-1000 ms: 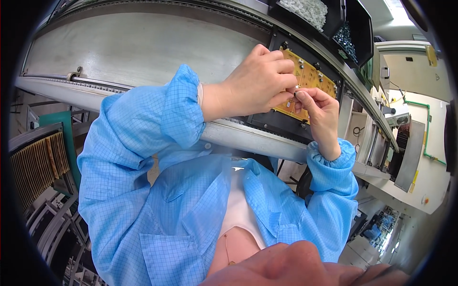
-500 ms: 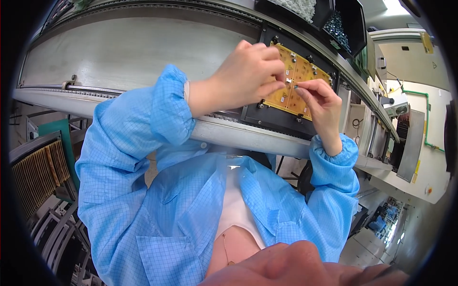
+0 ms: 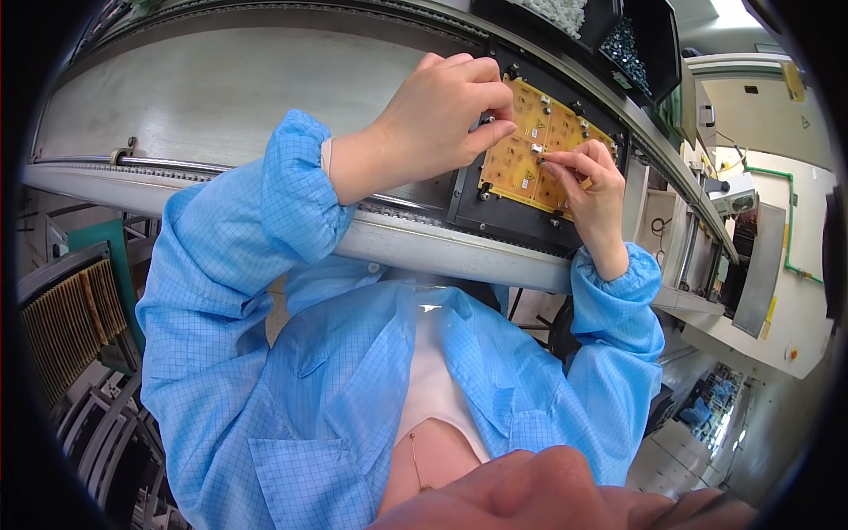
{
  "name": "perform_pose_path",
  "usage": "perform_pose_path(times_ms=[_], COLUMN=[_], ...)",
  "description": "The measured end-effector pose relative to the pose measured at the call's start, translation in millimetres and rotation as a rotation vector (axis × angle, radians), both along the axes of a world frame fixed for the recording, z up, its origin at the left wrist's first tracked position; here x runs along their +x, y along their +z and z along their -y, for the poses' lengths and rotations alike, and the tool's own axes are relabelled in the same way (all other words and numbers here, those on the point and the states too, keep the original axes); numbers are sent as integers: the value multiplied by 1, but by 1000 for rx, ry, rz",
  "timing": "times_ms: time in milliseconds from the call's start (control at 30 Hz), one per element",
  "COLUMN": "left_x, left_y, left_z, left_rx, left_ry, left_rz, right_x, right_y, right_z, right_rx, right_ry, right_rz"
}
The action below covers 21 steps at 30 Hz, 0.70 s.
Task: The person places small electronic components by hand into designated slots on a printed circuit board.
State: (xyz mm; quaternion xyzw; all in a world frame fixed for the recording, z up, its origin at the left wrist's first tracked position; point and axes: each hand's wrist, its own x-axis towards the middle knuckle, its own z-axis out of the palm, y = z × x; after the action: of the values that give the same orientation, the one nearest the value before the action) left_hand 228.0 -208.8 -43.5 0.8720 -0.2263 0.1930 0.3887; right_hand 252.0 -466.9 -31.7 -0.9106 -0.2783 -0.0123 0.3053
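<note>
Black carrier [image 3: 521,221], yellow circuit board [image 3: 508,172] lying on it! Left hand [image 3: 455,110] hovers over the board's left edge, fingers narrowly parted, whether holding, can't tell; right hand [image 3: 594,185] pinches a tiny dark part [image 3: 542,161] over the board.

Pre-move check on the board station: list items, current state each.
1. Yellow board within black frame: ok.
2. Board fully visible: not ok, left hand and right hand hide portions.
3. Right hand at board: ok, fingertips near a white component; contact unclear.
4. Right-hand grip on a part: cannot tell, too small.
5. Left hand empty: cannot tell.
6. White parts and dark-blue parts stocked: ok.
</note>
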Motion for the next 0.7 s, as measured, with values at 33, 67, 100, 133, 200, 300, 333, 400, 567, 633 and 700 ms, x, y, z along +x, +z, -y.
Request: perform_pose_path(times_ms=[33,67,100,133,200,300,333,400,567,633,700], left_x=[1,0,-1,-2,-1,1,2,5,5,-9,-22], left_y=[-1,0,2,3,3,7,9,9,14,28,43], left_z=[0,0,0,0,1,0,-1,-3,-14,-29,-70], left_rx=[16,16,4,-8,-10,-6,-1,19,82,47,98], left_ry=[-1,0,1,2,1,0,1,-3,0,-6,82], left_rz=[13,12,2,-7,2,13,13,15,41,26,68], right_x=[0,0,1,2,4,10,11,10,12,9,22], right_y=[0,1,2,3,6,11,13,16,18,27,33], right_z=[0,0,0,-1,-2,-3,-3,-7,-6,8,20], right_rx=[-8,-8,-26,-43,-57,-88,-106,-135,-181,-7,11], right_ry=[5,6,38,70,110,186,223,252,293,128,-76], right_rz=[16,15,58,102,155,235,258,295,326,99,142])
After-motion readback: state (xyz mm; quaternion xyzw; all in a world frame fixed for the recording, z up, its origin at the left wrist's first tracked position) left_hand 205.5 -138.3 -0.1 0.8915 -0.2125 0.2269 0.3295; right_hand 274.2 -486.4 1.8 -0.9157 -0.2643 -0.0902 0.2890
